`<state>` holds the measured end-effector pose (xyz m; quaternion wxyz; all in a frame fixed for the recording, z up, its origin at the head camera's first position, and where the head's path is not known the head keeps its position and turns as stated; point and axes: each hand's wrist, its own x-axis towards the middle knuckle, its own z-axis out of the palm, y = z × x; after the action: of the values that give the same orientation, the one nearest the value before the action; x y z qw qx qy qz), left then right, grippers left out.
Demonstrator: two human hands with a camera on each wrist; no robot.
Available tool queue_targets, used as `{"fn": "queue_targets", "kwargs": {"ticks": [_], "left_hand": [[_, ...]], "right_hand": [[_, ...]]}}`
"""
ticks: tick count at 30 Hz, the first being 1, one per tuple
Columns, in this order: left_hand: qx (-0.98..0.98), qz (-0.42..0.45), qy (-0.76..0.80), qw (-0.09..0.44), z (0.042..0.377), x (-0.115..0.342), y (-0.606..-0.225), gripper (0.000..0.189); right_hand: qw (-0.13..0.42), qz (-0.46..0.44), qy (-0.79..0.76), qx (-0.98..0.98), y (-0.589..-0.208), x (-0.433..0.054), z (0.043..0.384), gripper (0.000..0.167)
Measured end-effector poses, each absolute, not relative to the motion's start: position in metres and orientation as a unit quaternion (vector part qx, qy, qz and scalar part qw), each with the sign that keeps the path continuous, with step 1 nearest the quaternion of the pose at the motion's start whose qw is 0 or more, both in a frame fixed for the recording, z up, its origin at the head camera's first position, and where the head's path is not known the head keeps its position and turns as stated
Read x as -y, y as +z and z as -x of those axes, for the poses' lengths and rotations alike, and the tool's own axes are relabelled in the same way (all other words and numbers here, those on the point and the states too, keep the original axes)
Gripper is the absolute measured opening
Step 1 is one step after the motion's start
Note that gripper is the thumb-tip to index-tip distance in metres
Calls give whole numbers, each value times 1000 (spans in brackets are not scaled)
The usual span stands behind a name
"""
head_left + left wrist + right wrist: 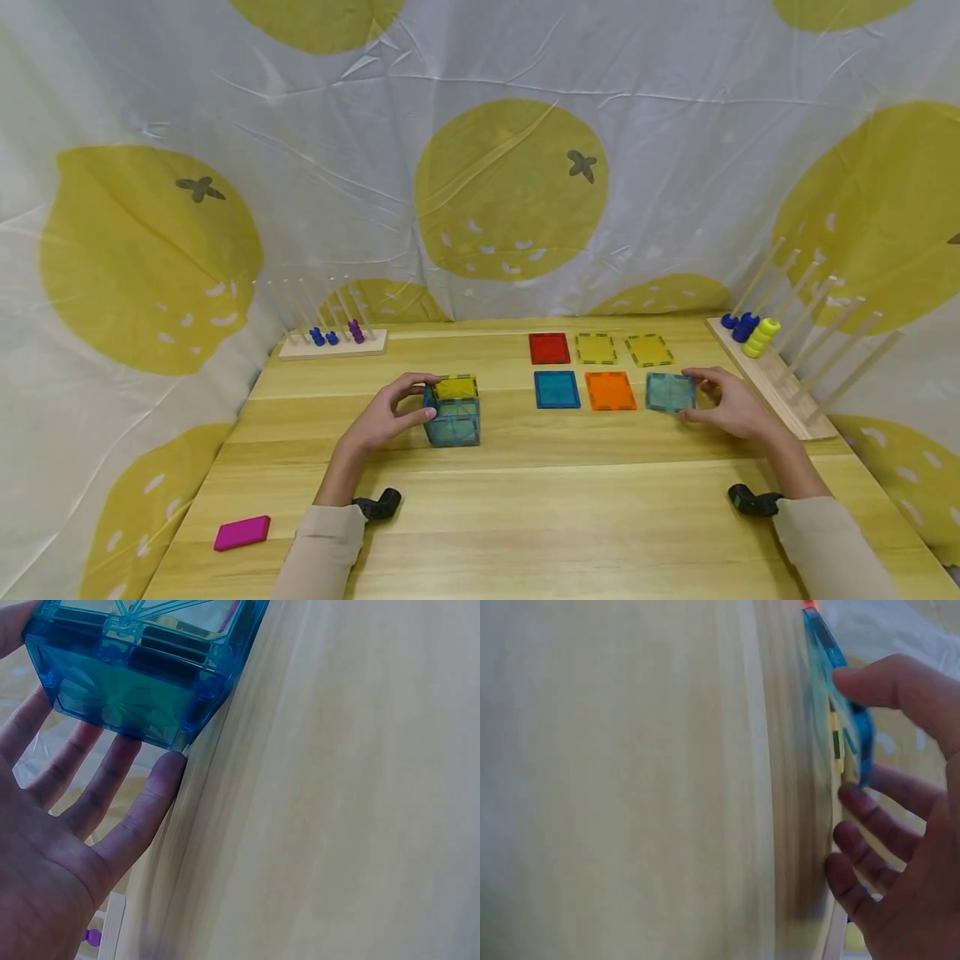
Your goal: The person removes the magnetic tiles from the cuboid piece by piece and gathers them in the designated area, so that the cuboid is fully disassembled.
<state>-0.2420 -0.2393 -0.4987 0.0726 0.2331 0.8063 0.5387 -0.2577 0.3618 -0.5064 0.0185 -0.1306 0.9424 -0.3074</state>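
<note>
On the left, a box built of translucent blue magnetic tiles stands on the table, a yellow tile at its back upper side. My left hand grips the box's left side between thumb and fingers; up close, the fingertips lie along a blue wall. Over on the right, my right hand pinches a light blue magnetic tile by its right edge. In the right wrist view this tile is tilted, its edge between thumb and index finger, with the other fingers loosely bent.
Flat tiles lie between the hands: red, two yellow, blue and orange. Pegged wooden boards with beads stand at back left and right. A magenta block lies front left. A lemon-print curtain hangs behind.
</note>
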Motion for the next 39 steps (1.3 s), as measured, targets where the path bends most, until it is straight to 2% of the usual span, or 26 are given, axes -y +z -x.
{"fn": "queue_targets", "kwargs": {"ticks": [8, 16, 22, 27, 31, 39], "left_hand": [[-805, -227, 543, 72, 241, 242, -501, 48], [-804, -228, 544, 74, 240, 242, -501, 47], [-799, -237, 547, 79, 240, 242, -501, 48], [-798, -228, 551, 86, 239, 242, -500, 47], [-800, -218, 552, 89, 238, 243, -499, 45], [-801, -229, 547, 79, 240, 241, -497, 46]], "right_hand": [[26, 181, -188, -965, -495, -359, 268, 74], [32, 185, -182, -965, -495, -358, 271, 77], [-17, 171, -229, -958, -487, -348, 259, 75], [-61, 193, -290, -935, -474, -322, 252, 63], [-52, 205, -349, -913, -472, -299, 251, 56], [-11, 218, -443, -869, -479, -250, 254, 54]]}}
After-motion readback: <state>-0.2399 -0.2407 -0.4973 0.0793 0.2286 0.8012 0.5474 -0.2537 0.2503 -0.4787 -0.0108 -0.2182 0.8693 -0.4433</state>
